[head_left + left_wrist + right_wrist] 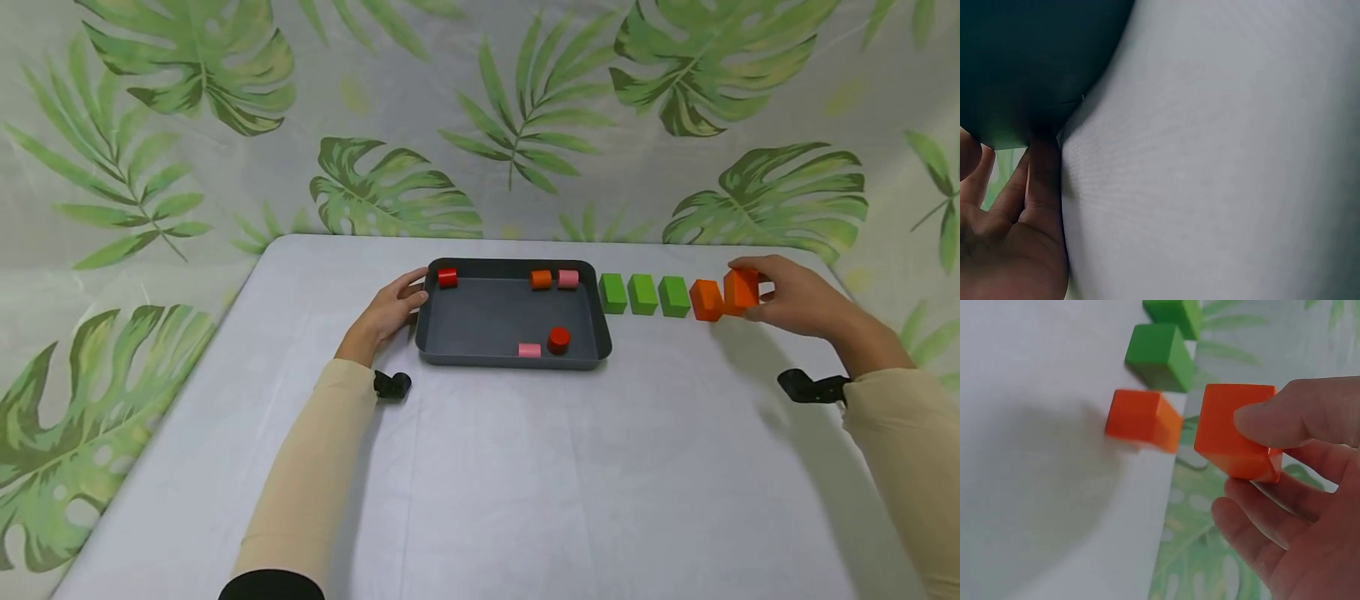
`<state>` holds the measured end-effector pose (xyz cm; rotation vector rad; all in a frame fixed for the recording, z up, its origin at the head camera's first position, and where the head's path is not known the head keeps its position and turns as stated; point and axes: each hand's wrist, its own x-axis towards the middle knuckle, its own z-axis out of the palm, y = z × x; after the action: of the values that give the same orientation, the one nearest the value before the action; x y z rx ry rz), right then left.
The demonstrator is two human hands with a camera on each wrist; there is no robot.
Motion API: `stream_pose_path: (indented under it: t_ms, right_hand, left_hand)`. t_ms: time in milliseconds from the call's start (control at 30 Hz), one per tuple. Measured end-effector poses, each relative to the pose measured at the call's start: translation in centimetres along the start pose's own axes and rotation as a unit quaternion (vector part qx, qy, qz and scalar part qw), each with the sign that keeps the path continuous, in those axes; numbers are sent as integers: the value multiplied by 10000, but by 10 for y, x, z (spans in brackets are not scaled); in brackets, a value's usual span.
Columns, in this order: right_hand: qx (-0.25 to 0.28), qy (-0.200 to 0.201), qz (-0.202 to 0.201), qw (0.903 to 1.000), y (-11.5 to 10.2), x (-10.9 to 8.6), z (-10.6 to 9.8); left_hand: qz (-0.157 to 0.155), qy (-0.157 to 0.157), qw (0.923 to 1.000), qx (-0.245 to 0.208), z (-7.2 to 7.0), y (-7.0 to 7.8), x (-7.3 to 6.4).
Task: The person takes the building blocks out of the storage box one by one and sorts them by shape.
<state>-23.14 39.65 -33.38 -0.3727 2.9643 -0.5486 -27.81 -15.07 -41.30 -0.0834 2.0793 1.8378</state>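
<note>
At the left end of a dark grey baking tray [491, 362], my left hand [390, 310] holds the rim. The left wrist view has the left hand's fingers [1044, 169] reaching up to the tray's dark side [1041, 69], close along the white cloth. My right hand [798, 296] pinches an orange block [741, 292] between thumb and fingers. In the right wrist view this orange block [1235, 425] is tilted, with the thumb across one face. Just left of it stands another orange block [707, 300], then a row of three green blocks [642, 294] up to the tray.
Inside the tray are two red cylinders [558, 340], an orange cylinder [541, 279] and two pink cylinders [567, 279]. A white cloth [480, 483] covers the table. Behind its far edge hangs a leaf-patterned sheet [405, 100].
</note>
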Motion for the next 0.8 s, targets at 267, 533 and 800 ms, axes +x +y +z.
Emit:
stream_pose_path:
  t_ms: [267, 533, 800]
  right_hand:
    - [-169, -158, 207, 9995, 26, 5, 3]
    - [-162, -620, 528, 9965, 50, 11, 11]
    - [-128, -779, 679, 9946, 51, 18, 14]
  left_hand:
    - [-24, 80, 9999, 110, 0, 0, 1]
    - [-39, 142, 9998, 151, 0, -1, 0]
    - [-11, 127, 9998, 129, 1, -1, 1]
